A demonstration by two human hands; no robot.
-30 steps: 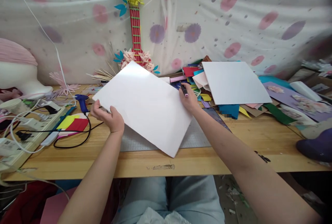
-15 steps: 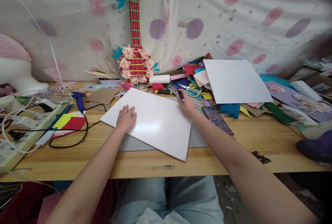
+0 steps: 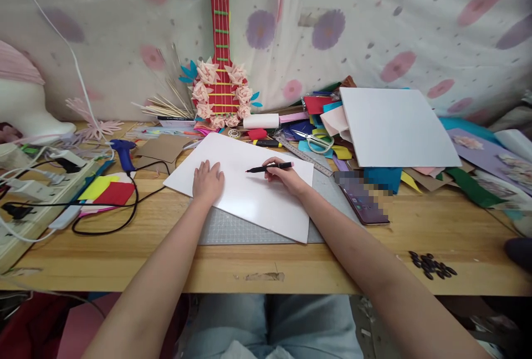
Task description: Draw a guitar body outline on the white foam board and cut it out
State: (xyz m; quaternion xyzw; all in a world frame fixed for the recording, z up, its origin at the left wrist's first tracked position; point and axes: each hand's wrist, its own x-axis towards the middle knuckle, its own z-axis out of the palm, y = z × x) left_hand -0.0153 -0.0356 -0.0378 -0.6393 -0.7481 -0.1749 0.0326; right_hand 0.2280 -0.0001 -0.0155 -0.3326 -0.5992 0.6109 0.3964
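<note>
Entry: desk, pen-over-sheet stage. Nearest: wooden table [image 3: 374,259], front edge bare, w/ small heap of dark seeds [image 3: 430,265] at right. Next: grey cutting mat [image 3: 233,229], and white sheet [image 3: 257,204] lying flat across it, skewed, far-left corner running off mat onto table. L hand [image 3: 208,181]: open, palm down, fingers slightly spread, pressing sheet's left-centre. R hand [image 3: 288,179]: closed in a writing grip on black pen [image 3: 269,168]; pen nearly level, red tip pointing left over sheet's upper middle. Can't tell if tip touches. No mark visible on sheet. Step, by judgement: sheet laid and pinned, pen poised to mark. Next move calls for tip set down on surface, L hand firm so sheet doesn't slide on mat. Right of sheet: phone [image 3: 361,198], near but apart. Mid-distance: blue glue gun [image 3: 122,153] at left; ruler [image 3: 307,155] and scissors [image 3: 316,140] beyond R hand. Far: paper guitar [image 3: 219,71] upright against flowered cloth [image 3: 374,26].
</note>
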